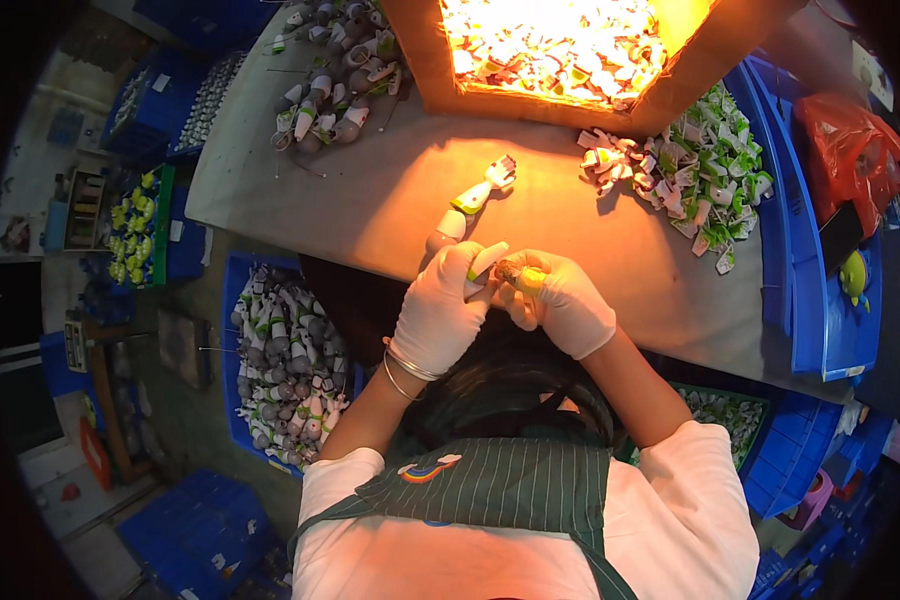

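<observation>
White-gloved left grip [438,312] tight on a slim smooth piece [488,259], right grip [572,306] tight around a yellow-green part [532,281].

Box [535,112] blazing up top, parts inside [560,45] burnt out to yellow-white. Orange pool spilling across table [560,215], grey and cooler toward its left. Left hand [438,318], right hand [573,305] catching warm glow, reasonably sharp; held pieces [510,272] too small to read. Short shadow beneath heap [610,163]. Floor [182,418] dim, crates [198,532] murky. Haze smearing upper right. Fisheye bending table edge, black swallowing corners.
</observation>
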`<action>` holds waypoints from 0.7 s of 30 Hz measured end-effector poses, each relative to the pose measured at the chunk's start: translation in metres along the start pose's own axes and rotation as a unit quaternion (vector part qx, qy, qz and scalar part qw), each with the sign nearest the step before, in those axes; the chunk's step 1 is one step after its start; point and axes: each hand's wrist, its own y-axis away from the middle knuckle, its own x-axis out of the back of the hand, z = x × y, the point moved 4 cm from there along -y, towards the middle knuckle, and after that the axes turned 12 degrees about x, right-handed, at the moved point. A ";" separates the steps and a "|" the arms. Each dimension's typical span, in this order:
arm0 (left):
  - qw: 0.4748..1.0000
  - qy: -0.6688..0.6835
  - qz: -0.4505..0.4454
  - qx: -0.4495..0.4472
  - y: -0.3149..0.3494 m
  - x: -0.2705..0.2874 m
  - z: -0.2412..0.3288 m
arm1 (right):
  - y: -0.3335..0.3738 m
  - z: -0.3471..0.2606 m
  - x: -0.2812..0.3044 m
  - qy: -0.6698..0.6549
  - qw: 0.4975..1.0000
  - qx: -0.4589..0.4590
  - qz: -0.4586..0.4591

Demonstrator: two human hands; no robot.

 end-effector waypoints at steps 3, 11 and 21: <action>1.000 -0.015 0.002 -0.006 0.002 -0.002 -0.004 | 0.000 -0.006 -0.002 0.011 1.000 0.023 -0.005; 0.955 0.169 -0.116 0.215 0.003 0.001 -0.003 | 0.002 -0.034 -0.021 0.475 0.736 0.483 0.017; 0.956 0.186 -0.149 0.172 0.006 -0.012 -0.019 | -0.016 -0.038 -0.010 0.419 0.849 0.323 -0.012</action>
